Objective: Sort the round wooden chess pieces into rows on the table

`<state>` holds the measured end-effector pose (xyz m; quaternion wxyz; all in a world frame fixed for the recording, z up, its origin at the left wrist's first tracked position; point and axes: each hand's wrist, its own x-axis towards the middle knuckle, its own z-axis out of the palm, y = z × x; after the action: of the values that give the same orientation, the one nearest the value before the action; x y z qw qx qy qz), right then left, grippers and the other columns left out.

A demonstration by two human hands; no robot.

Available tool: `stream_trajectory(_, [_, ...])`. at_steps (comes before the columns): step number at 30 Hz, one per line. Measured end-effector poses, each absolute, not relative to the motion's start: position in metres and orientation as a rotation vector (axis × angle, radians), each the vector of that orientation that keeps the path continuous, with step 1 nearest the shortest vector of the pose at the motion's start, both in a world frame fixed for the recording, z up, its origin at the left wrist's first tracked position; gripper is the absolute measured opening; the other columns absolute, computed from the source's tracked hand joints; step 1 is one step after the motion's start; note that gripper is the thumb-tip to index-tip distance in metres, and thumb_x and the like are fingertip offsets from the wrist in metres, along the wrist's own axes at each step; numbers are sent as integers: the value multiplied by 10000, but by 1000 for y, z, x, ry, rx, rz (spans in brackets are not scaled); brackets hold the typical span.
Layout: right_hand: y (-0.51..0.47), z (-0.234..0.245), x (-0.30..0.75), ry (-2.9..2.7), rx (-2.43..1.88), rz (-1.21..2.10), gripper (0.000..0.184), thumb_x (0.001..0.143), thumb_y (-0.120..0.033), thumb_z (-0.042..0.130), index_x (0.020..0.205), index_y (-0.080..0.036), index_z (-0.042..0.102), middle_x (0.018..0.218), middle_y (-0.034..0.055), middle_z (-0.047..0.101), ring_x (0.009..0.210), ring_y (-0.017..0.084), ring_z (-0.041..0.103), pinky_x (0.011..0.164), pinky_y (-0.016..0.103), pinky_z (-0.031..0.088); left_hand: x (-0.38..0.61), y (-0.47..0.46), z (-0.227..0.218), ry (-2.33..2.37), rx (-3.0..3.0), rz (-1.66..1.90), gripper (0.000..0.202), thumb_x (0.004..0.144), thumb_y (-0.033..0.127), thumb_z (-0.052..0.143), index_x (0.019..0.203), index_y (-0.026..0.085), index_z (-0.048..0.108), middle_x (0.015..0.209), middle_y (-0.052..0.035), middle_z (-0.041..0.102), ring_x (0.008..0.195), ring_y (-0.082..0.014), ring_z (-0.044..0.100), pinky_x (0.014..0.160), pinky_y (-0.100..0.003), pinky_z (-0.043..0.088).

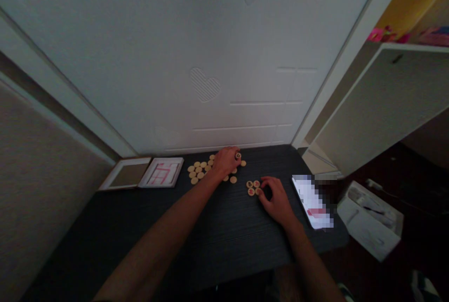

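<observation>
Round wooden xiangqi pieces (200,169) lie loosely grouped on the dark table, several with blank faces up. My left hand (226,161) is above the right part of this group and hides some of it. Between its thumb and fingers it pinches one xiangqi piece (238,155), tilted so that a dark character shows. Nearer to me, a small cluster of xiangqi pieces (251,191) lies face up with red and dark characters. My right hand (276,200) rests at the cluster's right side, thumb and forefinger apart, the fingertips at the edges of the right-hand pieces.
An open box (161,172) with pink-red markings lies at the table's back left. A phone with a lit, pixelated screen (312,201) lies on the right. The dark table (224,236) meets a white panel (245,124) behind. A white box (368,220) stands beyond the right edge.
</observation>
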<state>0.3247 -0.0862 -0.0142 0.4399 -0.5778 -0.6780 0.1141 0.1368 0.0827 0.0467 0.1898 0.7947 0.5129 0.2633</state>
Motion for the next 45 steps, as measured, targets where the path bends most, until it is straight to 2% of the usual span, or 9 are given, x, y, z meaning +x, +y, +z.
stream_trajectory(4, [-86, -14, 325, -1664, -1431, 269, 124, 877, -260, 640, 997, -253, 607, 1138, 88, 655, 1097, 281, 598, 966, 464, 486, 137, 74, 61, 1315, 2076, 893, 332, 743, 174, 746, 1073, 211, 759, 1087, -82, 753, 1031, -261, 707, 985, -363, 521])
stream_trajectory(8, [-87, -15, 325, -1649, -1438, 263, 162, 889, -291, 637, 1046, -254, 615, 1143, 91, 656, 1088, 282, 603, 951, 467, 498, 136, 58, 66, 1152, 1849, 976, 333, 826, 249, 720, 1149, 168, 712, 992, -79, 779, 828, -193, 748, 760, -298, 608])
stream_trajectory(11, [-87, -16, 325, -1633, -1456, 271, 185, 899, -311, 629, 1075, -252, 619, 1140, 92, 657, 1071, 280, 608, 927, 464, 511, 130, 42, 61, 1036, 1717, 991, 355, 847, 307, 726, 1168, 160, 682, 967, -81, 790, 804, -189, 756, 677, -282, 618])
stream_trajectory(15, [-87, -15, 325, -1620, -1465, 272, 213, 906, -339, 626, 1096, -242, 624, 1122, 98, 662, 1032, 275, 624, 898, 455, 529, 119, 27, 49, 921, 1529, 962, 383, 770, 336, 811, 1087, 160, 687, 1002, -102, 789, 867, -218, 759, 665, -290, 618])
stream_trajectory(18, [-87, -14, 325, -1612, -1473, 271, 234, 910, -355, 624, 1110, -234, 623, 1113, 102, 663, 1010, 275, 631, 879, 451, 536, 113, 22, 42, 880, 1382, 904, 429, 739, 341, 846, 1095, 162, 687, 987, -114, 790, 866, -226, 761, 648, -282, 604])
stream_trajectory(26, [-87, -15, 326, -1604, -1477, 264, 283, 921, -410, 615, 1133, -225, 639, 1092, 111, 677, 972, 276, 648, 842, 443, 551, 107, 20, 34, 876, 1405, 829, 458, 838, 447, 765, 1162, 135, 680, 1067, -144, 778, 938, -237, 759, 772, -334, 612])
stream_trajectory(34, [-86, -15, 326, -1604, -1478, 264, 259, 916, -388, 620, 1114, -224, 649, 1070, 103, 684, 956, 266, 654, 833, 430, 550, 101, 14, 28, 851, 1561, 663, 286, 888, 318, 697, 1117, 150, 733, 829, -56, 786, 739, -162, 726, 747, -309, 583])
stream_trajectory(41, [-85, -16, 327, -1600, -1444, 300, 152, 911, -335, 609, 1016, -236, 656, 1101, 101, 690, 988, 270, 657, 867, 444, 542, 100, 13, 28, 863, 1660, 646, 249, 905, 194, 628, 1148, 160, 666, 911, -63, 759, 830, -163, 717, 767, -298, 572])
stream_trajectory(45, [-87, -16, 327, -1604, -1441, 332, 140, 900, -316, 616, 1016, -247, 649, 1125, 95, 696, 1026, 275, 651, 893, 457, 535, 101, 11, 28, 881, 1709, 637, 241, 908, 160, 606, 1148, 154, 613, 901, -68, 751, 822, -157, 719, 754, -294, 572])
